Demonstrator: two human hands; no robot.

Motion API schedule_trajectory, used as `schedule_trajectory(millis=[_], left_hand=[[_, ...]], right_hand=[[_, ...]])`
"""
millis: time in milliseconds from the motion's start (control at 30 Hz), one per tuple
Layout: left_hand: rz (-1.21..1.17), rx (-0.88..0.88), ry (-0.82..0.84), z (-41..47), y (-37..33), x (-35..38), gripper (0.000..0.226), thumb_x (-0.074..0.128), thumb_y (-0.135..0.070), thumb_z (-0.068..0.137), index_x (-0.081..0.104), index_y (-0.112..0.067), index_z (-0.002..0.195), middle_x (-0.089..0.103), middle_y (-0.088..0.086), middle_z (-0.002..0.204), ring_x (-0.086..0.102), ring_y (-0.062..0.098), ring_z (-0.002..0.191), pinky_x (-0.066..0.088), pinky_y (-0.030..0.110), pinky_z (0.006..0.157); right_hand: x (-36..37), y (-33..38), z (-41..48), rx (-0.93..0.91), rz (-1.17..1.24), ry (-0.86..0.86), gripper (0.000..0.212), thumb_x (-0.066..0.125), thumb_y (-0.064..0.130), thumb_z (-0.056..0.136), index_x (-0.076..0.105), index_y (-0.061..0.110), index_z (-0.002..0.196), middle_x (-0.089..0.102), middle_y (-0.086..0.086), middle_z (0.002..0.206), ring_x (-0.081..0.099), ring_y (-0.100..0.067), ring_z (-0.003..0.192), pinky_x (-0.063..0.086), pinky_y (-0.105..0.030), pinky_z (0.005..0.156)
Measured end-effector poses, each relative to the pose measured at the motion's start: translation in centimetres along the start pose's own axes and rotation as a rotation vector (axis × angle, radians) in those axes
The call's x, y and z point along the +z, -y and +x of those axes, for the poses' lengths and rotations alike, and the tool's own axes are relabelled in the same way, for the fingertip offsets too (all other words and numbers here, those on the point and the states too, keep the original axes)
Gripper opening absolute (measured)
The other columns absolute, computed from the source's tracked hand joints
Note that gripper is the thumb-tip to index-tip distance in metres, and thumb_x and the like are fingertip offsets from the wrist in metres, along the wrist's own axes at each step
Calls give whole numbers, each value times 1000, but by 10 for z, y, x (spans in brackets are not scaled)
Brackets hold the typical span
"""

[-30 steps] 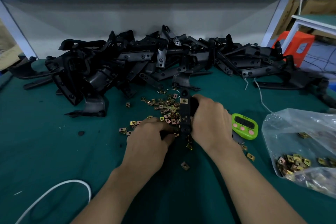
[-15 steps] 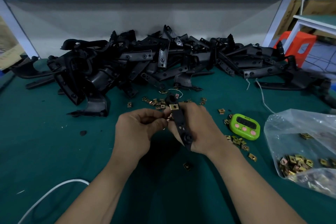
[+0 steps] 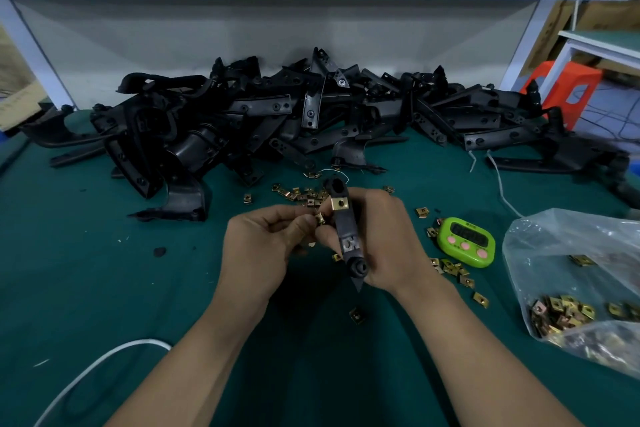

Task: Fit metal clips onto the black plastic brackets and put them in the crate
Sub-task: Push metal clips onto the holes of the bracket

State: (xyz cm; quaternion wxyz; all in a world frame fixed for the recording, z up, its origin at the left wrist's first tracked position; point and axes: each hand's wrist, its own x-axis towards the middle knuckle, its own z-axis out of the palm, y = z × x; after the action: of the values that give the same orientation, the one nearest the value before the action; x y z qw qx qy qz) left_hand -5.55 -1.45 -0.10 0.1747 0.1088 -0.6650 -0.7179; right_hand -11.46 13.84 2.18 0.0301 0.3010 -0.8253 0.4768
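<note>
My right hand (image 3: 384, 243) grips a narrow black plastic bracket (image 3: 346, 232), held upright above the green table (image 3: 104, 288). One brass-coloured metal clip (image 3: 339, 203) sits on the bracket near its top. My left hand (image 3: 263, 246) pinches a second metal clip (image 3: 319, 218) at the bracket's left edge. Loose clips (image 3: 298, 193) lie scattered on the table behind and to the right of my hands. A big heap of black brackets (image 3: 277, 121) fills the back of the table. No crate is in view.
A clear plastic bag of clips (image 3: 571, 288) lies at the right. A green timer (image 3: 465, 241) sits beside it. A white cable (image 3: 104, 360) curves at the lower left. An orange stool (image 3: 568, 90) stands beyond the table's right end.
Both hands rose off the table with the bracket. The left hand picked a clip from the scatter and brought it to the bracket's left edge.
</note>
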Motion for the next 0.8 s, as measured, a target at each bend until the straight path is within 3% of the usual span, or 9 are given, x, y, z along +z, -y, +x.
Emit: schedule_trajectory(millis=[67,133,300,367,600,800], left_hand=[[-9,-1,35,0,-2,-1,21,74,-6,87,83,-24,82,78,7,78,70,14,66,55,18,59],[4,9,66,0,-3,-2,27,74,-1,87,83,-26,83,79,7,80,72,14,69,56,19,62],[95,112,102,-3,-5,-6,20,83,-23,76,83,-33,93,80,0,87,77,16,84,59,21,75],[144,160,102,-5,-7,-5,18,79,-28,78,82,-39,93,80,-6,87,77,14,86,60,23,78],[385,321,45,-12,-5,2,26,72,-14,93,79,-38,97,76,-20,87,72,2,85,53,11,72],[435,373,45,-17,-14,-3,36,81,-10,81,81,-40,100,76,-24,92,72,-2,89,51,9,76]], right_hand=[[-2,-1,2,64,69,10,15,76,29,71,67,33,83,70,11,74,68,-13,71,59,-46,69],[-7,-1,4,99,85,20,12,79,20,73,71,23,80,70,7,72,69,-15,72,59,-46,70],[-20,1,5,122,218,147,13,84,11,78,72,13,82,65,9,63,64,-7,57,51,-21,58],[-22,1,5,113,266,162,13,83,7,80,70,8,83,64,5,62,62,-7,54,48,-19,57],[-27,2,5,115,323,196,15,82,5,77,69,14,78,65,1,62,62,-14,52,52,-25,54],[-29,4,5,122,317,208,17,81,1,77,69,13,77,65,2,60,62,-16,49,50,-24,52]])
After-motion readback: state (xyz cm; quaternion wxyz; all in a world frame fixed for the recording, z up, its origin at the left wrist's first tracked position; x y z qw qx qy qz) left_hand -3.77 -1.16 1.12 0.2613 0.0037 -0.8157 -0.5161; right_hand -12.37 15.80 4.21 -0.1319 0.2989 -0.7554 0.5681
